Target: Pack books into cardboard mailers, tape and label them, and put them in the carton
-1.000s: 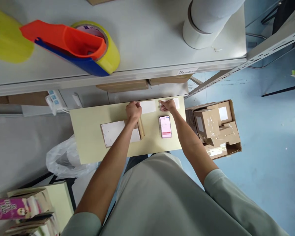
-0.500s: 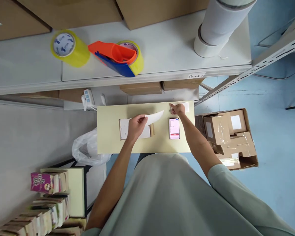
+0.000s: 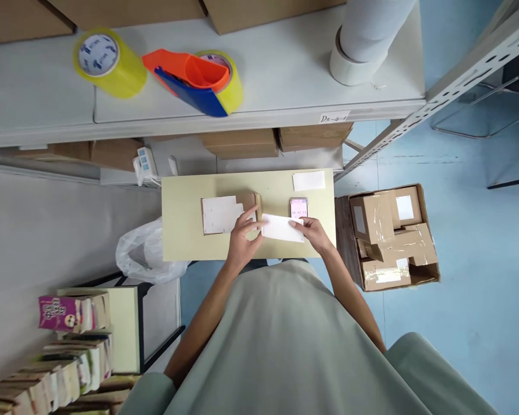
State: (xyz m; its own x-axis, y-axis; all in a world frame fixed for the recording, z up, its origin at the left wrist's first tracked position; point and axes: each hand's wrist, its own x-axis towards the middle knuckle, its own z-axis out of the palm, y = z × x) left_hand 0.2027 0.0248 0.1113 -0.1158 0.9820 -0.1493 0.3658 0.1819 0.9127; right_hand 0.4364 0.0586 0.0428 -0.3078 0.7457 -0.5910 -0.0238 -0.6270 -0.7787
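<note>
A blank-looking white paper slip [image 3: 281, 227] is stretched level over the front of the table, one end in each hand. My left hand [image 3: 243, 237] pinches its left end, with the index finger raised. At the right end, my right hand [image 3: 315, 235] grips it between thumb and fingers, partly covering a phone [image 3: 299, 206] with a timer on its screen. Left of my left hand lies a small cardboard box [image 3: 256, 203] with white paper [image 3: 220, 214] on its top. Another white slip or stack of slips [image 3: 308, 180] rests at the table's back right.
The cream table [image 3: 181, 219] stands below a grey shelf [image 3: 285, 86] holding yellow tape rolls [image 3: 130, 69] and an orange-blue tape dispenser [image 3: 190, 80]. On the floor at right is a carton [image 3: 432, 271] of small boxes. A plastic bag [image 3: 134, 253] and books [image 3: 60, 369] are at left.
My right hand has left the slips at the back right and come toward me, taking the right end of the slip. The slip has moved down and right, now held by both hands.
</note>
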